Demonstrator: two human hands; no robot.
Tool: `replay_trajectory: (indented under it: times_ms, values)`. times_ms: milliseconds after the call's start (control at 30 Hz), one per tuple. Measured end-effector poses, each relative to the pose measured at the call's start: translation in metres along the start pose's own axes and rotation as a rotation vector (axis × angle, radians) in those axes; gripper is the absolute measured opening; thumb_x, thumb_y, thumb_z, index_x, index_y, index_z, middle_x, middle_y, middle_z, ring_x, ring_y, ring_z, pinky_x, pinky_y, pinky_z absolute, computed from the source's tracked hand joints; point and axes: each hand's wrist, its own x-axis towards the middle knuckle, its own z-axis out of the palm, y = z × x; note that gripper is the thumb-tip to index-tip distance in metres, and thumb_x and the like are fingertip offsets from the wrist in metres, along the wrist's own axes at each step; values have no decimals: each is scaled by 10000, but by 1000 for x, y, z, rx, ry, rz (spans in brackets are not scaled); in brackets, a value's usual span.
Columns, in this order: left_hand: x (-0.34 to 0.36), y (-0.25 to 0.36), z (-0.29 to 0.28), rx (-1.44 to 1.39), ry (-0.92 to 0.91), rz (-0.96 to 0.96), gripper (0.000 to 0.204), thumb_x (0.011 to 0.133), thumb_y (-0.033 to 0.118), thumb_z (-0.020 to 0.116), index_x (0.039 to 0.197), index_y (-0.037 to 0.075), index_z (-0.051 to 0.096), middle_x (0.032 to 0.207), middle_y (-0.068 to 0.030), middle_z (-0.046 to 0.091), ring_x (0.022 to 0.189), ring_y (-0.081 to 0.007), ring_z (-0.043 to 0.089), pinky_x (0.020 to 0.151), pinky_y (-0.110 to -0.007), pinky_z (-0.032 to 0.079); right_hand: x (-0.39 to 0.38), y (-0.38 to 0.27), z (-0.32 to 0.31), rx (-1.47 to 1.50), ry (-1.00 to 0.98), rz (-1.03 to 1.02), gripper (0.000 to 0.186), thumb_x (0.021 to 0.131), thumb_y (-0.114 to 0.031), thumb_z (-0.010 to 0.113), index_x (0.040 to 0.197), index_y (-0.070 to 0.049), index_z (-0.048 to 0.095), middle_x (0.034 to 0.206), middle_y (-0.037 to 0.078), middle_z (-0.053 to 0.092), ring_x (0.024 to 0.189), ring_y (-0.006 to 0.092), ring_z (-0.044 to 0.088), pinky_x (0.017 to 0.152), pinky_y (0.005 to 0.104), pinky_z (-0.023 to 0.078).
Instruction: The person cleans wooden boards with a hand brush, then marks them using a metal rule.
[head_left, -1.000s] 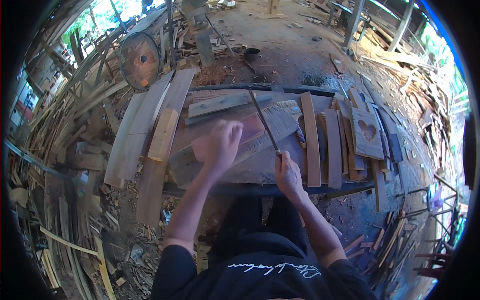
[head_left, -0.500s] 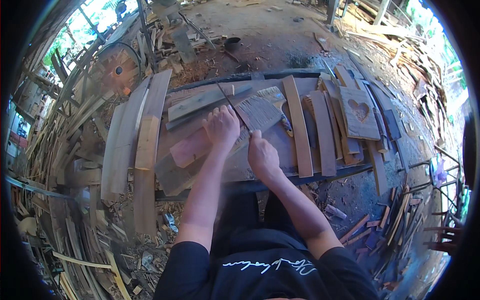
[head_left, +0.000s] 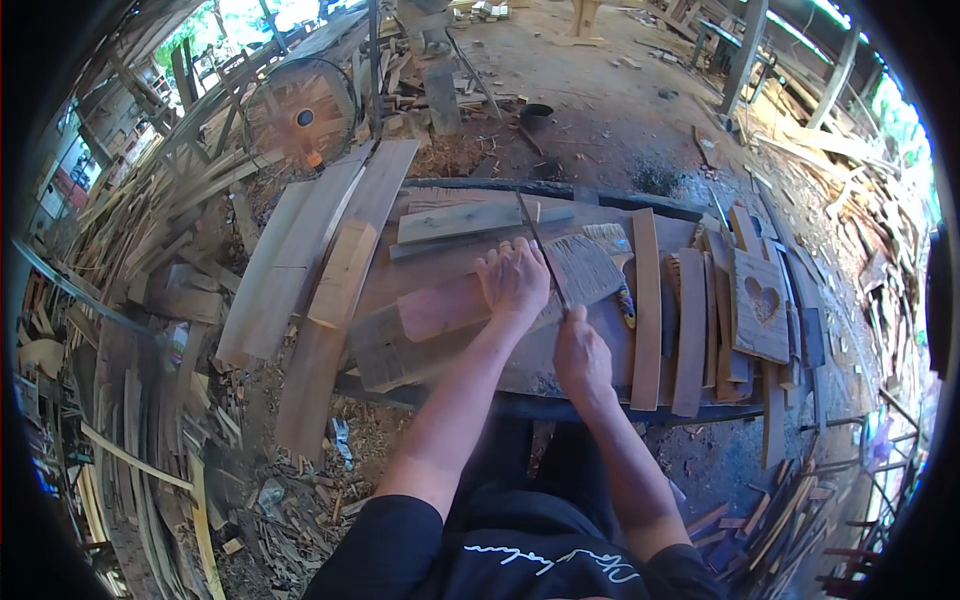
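My left hand presses down with curled fingers on a pinkish wooden board at the middle of the low bench. My right hand is closed around the near end of a long thin dark metal blade. The blade slants away to the far left, close beside my left fingertips, across the board's right end. Its edge is too small to tell whether it has teeth. Right of the blade lies a grey board with a ribbed face. A brush-like tool with a patterned handle lies beyond it.
Long planks lie across the bench's left end. Upright-lying slats and a board with a heart-shaped hollow crowd the right. A round fan stands far left. Scrap wood is heaped on the ground; a black bowl sits beyond.
The whole view has shifted, so the bench appears farther right and lower. My right hand has drawn slightly nearer my body with the blade; my left hand stays on the pinkish board.
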Motion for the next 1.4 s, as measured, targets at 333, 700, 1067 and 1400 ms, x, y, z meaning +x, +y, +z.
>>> replay_trajectory:
  times_ms: [333,700,1067,1400]
  values:
    - [-2,10,-2,-1,4,-3,368,980,302,382,955,76,672,1036,-137,658,1019,-300,602,918,-497,385,0,7,-1,-68,9,84,159,980,-170,421,1010,-13,420,827,280,653,808,438,667,707,513,537]
    - [-2,4,-8,21,-14,18,326,969,275,400,920,79,656,999,-126,672,1002,-288,610,902,-493,401,11,0,-5,19,23,3,133,979,-150,411,1010,-23,431,859,277,657,830,438,663,713,509,534]
    - [-6,3,-11,19,-18,49,295,973,284,407,921,78,610,986,-129,674,992,-303,622,886,-506,413,10,-6,-5,55,8,-20,114,933,-77,442,1033,-24,422,888,278,652,838,437,665,722,508,536]
    - [3,5,-8,66,-28,79,283,958,273,414,945,98,636,982,-120,680,993,-294,623,880,-493,411,-17,7,-7,51,-25,40,102,941,-75,430,1031,-28,431,881,270,649,812,437,662,699,503,540]
